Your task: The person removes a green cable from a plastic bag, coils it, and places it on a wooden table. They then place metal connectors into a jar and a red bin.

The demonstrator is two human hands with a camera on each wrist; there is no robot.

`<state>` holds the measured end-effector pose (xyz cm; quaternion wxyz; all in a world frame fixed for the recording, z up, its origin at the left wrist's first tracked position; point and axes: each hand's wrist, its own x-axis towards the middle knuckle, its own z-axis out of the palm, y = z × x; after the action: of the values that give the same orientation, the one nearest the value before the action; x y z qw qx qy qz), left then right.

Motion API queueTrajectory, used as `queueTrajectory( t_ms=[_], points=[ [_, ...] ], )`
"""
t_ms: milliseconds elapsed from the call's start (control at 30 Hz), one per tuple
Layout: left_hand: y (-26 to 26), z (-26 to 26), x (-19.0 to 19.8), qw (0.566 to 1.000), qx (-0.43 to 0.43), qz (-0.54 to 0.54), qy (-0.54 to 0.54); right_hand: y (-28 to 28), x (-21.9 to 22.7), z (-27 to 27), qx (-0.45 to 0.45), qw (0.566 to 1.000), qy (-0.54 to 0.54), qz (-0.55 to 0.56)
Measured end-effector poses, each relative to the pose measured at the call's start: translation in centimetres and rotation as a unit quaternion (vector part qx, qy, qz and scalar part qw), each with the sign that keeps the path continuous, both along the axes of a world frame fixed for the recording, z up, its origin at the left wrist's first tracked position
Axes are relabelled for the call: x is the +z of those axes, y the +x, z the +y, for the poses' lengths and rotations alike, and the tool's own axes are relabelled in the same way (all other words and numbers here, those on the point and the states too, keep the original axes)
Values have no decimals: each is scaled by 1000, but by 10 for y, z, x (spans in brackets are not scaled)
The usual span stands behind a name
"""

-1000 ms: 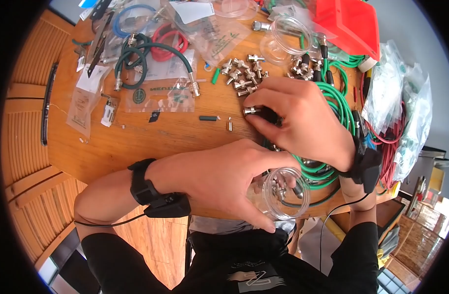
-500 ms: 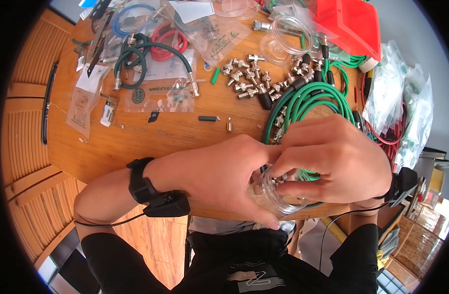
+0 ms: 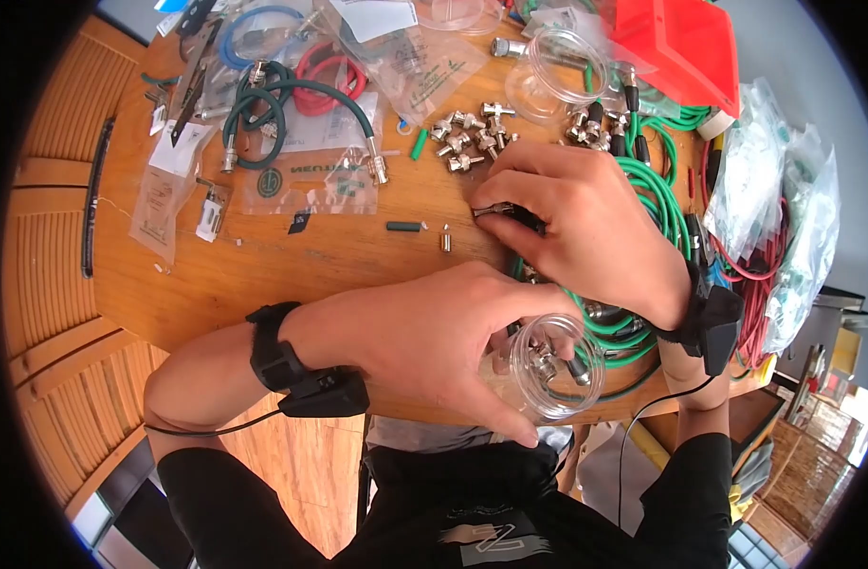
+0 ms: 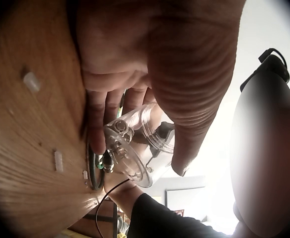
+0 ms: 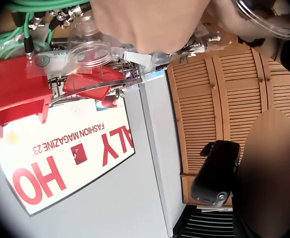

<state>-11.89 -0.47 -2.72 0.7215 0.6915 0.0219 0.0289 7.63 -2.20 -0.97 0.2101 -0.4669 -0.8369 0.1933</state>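
My left hand (image 3: 443, 327) holds a clear plastic jar (image 3: 598, 379) tipped on its side near the table's front edge, its mouth toward the right. Several silver BNC connectors (image 3: 542, 366) lie inside the jar. In the left wrist view the jar (image 4: 144, 171) sits between the thumb and the fingers. Above the green cables, my right hand (image 3: 585, 218) pinches a metal BNC connector (image 3: 493, 210) between thumb and fingertips; the palm side is hidden. Just beyond those fingertips lies a pile of loose BNC connectors (image 3: 464, 163).
Coiled green cables (image 3: 678, 213) lie under and right of the right hand. Another clear jar (image 3: 566, 66) and a red bin (image 3: 676, 52) stand at the back. Plastic bags and short cables (image 3: 344, 106) cover the back left. A small metal sleeve (image 3: 446, 243) lies mid-table.
My right hand dipped into the jar's mouth half a second ago, then moved back up and left to the connector pile, where it pinches a connector. The left hand keeps the jar in place.
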Motion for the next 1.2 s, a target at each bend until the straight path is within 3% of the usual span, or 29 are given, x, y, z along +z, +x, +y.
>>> queueTrajectory(
  t_ms=[133, 267, 367, 433, 500, 667, 700, 833, 933, 1067, 1167, 1200],
  points=[
    [1, 0, 1, 1000, -3, 8, -13, 3, 2, 2, -9, 998, 8, 54],
    [0, 0, 2, 1000, -3, 5, -19, 9, 32, -2, -80, 974, -156, 140],
    [0, 0, 0, 1000, 7, 2, -22, 18, 69, -13, -29, 955, -219, 199],
    [-2, -1, -7, 999, 21, -17, 33, 22, 75, -15, 61, 949, -251, 180],
    [-1, 0, -7, 999, 19, -7, 48, 18, 69, -20, 129, 954, -238, 127],
    [-1, 9, 11, 992, -42, 109, 39, 11, 66, -28, 105, 968, -209, 85],
    [-1, 8, 8, 997, -21, 70, 40, 11, 68, -26, 111, 969, -206, 83],
    [1, -4, -11, 998, 33, -44, 18, 20, 63, -13, 30, 959, -251, 127],
    [2, -2, -8, 998, 28, -47, 8, 23, 33, 2, -122, 991, -57, 24],
    [1, -1, -5, 999, 20, -34, 11, 17, 27, 2, -113, 992, -24, -50],
    [2, -1, -6, 999, 13, -31, 9, 15, 11, 1, -107, 994, 13, -32],
    [2, -1, -6, 999, 14, -29, 9, 11, 18, 0, -118, 992, -27, -39]
  ],
)
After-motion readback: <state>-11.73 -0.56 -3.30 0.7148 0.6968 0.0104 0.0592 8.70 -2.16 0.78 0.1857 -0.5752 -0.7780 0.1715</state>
